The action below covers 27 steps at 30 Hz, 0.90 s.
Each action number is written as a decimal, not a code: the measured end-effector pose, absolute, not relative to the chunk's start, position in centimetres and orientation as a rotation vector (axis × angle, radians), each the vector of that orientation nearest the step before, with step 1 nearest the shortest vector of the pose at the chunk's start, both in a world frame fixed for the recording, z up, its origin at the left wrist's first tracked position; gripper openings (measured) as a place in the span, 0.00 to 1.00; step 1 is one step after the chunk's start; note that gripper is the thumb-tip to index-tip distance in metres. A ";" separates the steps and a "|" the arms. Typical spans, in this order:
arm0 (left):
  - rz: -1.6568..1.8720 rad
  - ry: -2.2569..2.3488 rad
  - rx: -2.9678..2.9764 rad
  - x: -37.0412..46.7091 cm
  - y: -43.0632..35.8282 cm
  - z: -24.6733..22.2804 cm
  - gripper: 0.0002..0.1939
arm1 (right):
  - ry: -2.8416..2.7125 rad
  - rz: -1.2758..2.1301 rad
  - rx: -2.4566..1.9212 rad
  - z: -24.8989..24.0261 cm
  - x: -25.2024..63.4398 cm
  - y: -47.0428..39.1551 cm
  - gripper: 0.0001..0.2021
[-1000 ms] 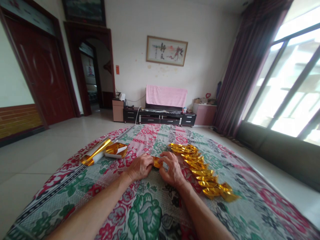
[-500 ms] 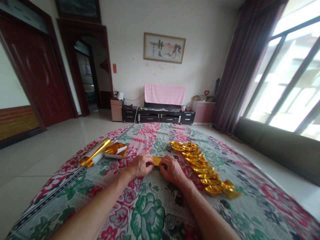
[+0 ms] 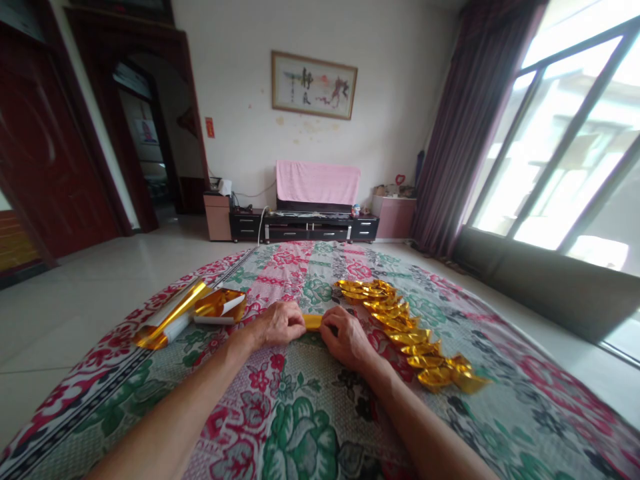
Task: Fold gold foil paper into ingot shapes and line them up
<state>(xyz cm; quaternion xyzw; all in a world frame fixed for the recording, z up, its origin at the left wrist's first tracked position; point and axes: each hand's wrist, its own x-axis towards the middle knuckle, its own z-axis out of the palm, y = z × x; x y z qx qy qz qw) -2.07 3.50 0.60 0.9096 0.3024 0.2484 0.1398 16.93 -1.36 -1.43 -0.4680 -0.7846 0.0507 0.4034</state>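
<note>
A narrow folded strip of gold foil paper (image 3: 313, 323) stretches between my two hands, low over the flowered cloth. My left hand (image 3: 280, 323) pinches its left end, and my right hand (image 3: 345, 335) pinches the right end with curled fingers. Both ends of the strip are hidden under the fingers. To the right of my right hand runs a row of several folded gold paper ingots (image 3: 395, 320). Left of my left hand lie a curled gold sheet with a white back (image 3: 220, 305) and a loose roll of gold foil paper (image 3: 175, 315).
A flowered tablecloth (image 3: 300, 440) in green, red and grey covers the round-edged surface before me. Beyond it stand a low black TV cabinet (image 3: 307, 230) and a pink cloth (image 3: 318, 181) draped over a screen. A dark curtain (image 3: 445, 133) hangs beside the window on the right.
My view has turned slightly to the right. Both hands keep their pinch on the gold strip, with little visible movement of the strip itself.
</note>
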 end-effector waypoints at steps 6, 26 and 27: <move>0.831 0.885 2.612 -2.4 3.8 -0.7 0.07 | -1.980 0.158 -1.165 -1.2 16.9 -1.5 0.09; 1.164 0.648 2.436 -0.3 2.2 1.6 0.09 | -1.510 1.203 -1.125 1.7 17.3 -0.6 0.17; 1.197 0.696 2.334 -0.2 2.3 1.5 0.11 | -1.485 1.200 -1.056 1.6 17.1 -0.6 0.14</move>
